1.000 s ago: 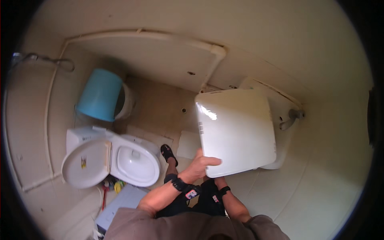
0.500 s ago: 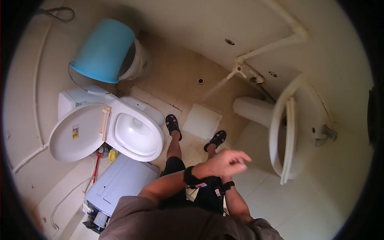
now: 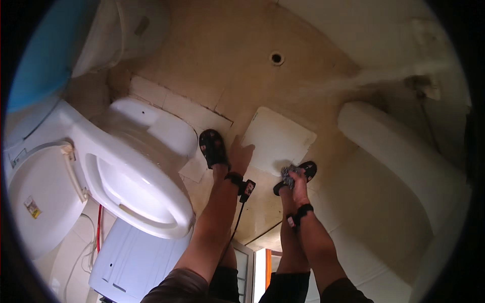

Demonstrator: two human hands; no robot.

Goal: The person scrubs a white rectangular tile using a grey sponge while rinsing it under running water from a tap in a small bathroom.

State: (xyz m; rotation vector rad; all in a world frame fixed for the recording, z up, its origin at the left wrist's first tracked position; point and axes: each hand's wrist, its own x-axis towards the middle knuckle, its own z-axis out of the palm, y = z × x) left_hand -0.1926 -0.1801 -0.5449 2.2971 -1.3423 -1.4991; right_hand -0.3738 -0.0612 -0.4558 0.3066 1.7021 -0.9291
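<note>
A white rectangular board (image 3: 278, 139) lies flat on the floor in front of my feet. My left hand (image 3: 240, 155) reaches down by the board's left edge, beside my dark slipper (image 3: 212, 146). Its fingers are stretched out, and nothing shows in them; whether they touch the board I cannot tell. A grey steel-wool scrubber (image 3: 289, 174) is gripped in my right hand (image 3: 300, 188), over the slipper (image 3: 309, 170) on that side, just off the board's near right corner.
A white toilet (image 3: 129, 182) with raised lid (image 3: 48, 202) stands left, beside a pale blue-grey appliance (image 3: 139, 260). Blue (image 3: 45, 50) and white (image 3: 113, 38) buckets are at upper left. A floor drain (image 3: 276, 58) lies beyond the board. Blurred water spray (image 3: 348, 83) and a basin pedestal (image 3: 399, 144) are right.
I have bent down, so the floor looks closer. Both hands have moved from close together near my body down toward the board and apart. The scrubber now shows in my right hand.
</note>
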